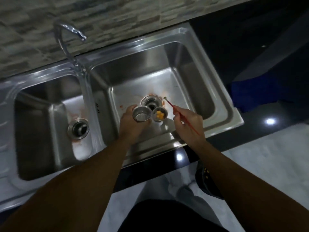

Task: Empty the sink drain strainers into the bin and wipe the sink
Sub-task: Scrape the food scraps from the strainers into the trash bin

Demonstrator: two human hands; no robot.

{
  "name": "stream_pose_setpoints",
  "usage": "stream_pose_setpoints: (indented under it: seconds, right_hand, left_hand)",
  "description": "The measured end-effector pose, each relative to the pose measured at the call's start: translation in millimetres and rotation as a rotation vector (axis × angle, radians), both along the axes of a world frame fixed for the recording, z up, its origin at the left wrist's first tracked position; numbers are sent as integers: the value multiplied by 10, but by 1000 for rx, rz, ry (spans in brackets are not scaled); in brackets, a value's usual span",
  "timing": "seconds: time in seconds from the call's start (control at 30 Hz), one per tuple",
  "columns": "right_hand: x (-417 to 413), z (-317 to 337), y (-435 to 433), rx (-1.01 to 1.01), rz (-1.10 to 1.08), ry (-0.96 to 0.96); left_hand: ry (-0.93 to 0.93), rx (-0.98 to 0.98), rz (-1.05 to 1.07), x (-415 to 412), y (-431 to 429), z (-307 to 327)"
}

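A person is standing over a steel double sink (222, 104) set into a dark counter (234, 39), working midway through the clearing job. The right bowl (184, 77) is lying open at its drain (151, 104), with the strainer out of it; the left bowl (41, 131) is showing its own drain (78, 128), though whether a basket is still sitting there cannot be told from this angle. A curved tap (73, 29) is standing at the divider, and no water is running from it.

The left hand (128, 121) is curling round two small metal strainers, holding them side by side above the right drain: the nearer strainer (141, 115) is looking empty, while the other strainer (159, 114) is carrying yellow-orange scraps (159, 114). The right hand (187, 119) is pinching a thin red stick (172, 105), its tip pointing toward the drain rim.

Judging by this, lifting out is done — emptying is not. No bin is showing in view, so the scraps are waiting to be carried off. Wiping is also looking untouched: orange smears (121, 106) are clinging to the floor of the right bowl, and a reddish ring is lying round the left drain.

Small dark marks (97, 108) are sitting on the divider wall — too blurred to read. No brand or label is legible anywhere.
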State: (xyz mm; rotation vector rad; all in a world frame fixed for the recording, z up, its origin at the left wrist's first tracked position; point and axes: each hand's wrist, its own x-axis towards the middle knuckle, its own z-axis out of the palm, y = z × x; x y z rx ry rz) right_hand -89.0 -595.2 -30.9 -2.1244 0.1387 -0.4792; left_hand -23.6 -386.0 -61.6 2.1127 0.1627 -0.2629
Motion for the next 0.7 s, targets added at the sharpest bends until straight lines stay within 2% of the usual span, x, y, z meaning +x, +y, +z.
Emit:
stream_pose_setpoints:
  seconds: [0.13, 0.3, 0.7]
  right_hand:
    - [41, -256, 74, -87, -71, 132]
    - [57, -299, 122, -132, -16, 176]
    - [105, -221, 169, -177, 31, 254]
  left_hand:
    - [56, 5, 1, 113, 125, -327]
    - [63, 86, -10, 214, 224, -673]
    - [280, 225, -95, 256, 336, -1068]
